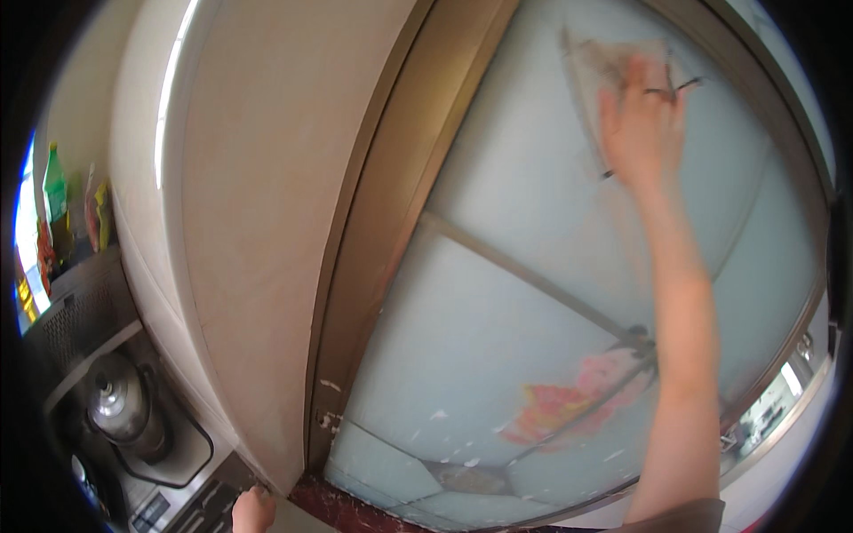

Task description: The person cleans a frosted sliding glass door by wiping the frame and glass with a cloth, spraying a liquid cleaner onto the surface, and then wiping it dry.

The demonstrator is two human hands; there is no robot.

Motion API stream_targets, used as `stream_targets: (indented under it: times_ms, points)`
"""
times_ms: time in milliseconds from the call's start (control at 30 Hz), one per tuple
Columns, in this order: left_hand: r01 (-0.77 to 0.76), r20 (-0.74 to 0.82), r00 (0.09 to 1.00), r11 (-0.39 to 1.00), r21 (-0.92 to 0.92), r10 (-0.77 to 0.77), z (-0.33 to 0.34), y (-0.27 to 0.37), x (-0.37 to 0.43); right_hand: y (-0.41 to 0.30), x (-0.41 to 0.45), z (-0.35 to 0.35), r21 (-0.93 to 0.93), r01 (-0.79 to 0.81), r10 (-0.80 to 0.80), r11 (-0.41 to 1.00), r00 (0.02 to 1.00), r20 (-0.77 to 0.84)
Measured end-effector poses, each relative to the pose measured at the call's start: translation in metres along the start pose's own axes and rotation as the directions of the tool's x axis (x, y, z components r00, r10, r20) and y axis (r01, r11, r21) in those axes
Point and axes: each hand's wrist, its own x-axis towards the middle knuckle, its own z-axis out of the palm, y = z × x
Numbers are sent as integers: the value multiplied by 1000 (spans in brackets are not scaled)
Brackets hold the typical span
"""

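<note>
My right hand is stretched up over a frosted glass panel, palm towards the glass. Under its fingers a thin beige cloth with dark edge marks is held flat against the panel; motion blurs both. Below, a pink and yellow flower picture decorates the glass, partly behind my forearm. White smears dot the lower part. At the bottom edge, my left hand hangs beside the wall's foot, only partly in view; its fingers are too hidden to read.
A brown metal frame borders the glass, next to a beige wall. On the left, a metal kettle stands on a stove. A green bottle is behind it. A dark red sill runs below the panel.
</note>
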Motion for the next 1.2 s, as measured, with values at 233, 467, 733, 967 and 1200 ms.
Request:
stream_targets:
  times_ms: [233, 467, 733, 967, 1200]
  points:
    - [-127, -65, 991, 985, -116, 120, -1, 21, 0, -140, -115, -27, 305, 319, -408, 897, 863, 298]
    - [30, -41, 999, 994, -100, -34, -8, -8, -30, -234, -350, -52, 606, 712, -934, 354, 230, 274]
    - [311, 18, 950, 950, -10, -311, 6, -72, -87, -200, -250, -46, 866, 319, -657, 386, 754, 15]
    - [242, 0, 970, 969, -50, -242, 6, -52, -72, -161, -105, -44, 594, 152, -260, 790, 960, 100]
    - [113, -20, 993, 987, -116, -117, -4, -26, -48, -238, -234, -52, 797, 128, -625, 590, 698, 350]
